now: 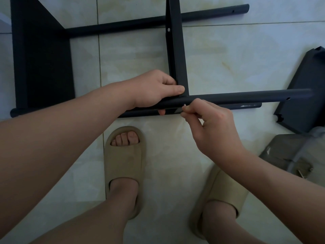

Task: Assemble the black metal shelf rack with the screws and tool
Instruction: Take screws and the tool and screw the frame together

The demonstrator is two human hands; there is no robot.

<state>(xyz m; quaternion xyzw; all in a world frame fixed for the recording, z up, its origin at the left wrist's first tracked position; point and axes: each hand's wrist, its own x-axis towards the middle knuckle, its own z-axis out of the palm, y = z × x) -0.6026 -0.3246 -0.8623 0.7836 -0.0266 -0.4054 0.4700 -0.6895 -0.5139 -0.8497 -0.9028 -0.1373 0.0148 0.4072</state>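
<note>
Black tube (237, 97) at centre gripped by left hand (153, 90), small screw (185, 105) (barely visible) pinched by right hand (212, 125)

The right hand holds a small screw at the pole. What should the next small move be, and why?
Probably seat the screw in the pole at the joint and start it with finger turns. The right hand pinches it against the pole just where the shelf edge meets it, and the left hand grips that corner steady. The hole itself is hidden.
</note>
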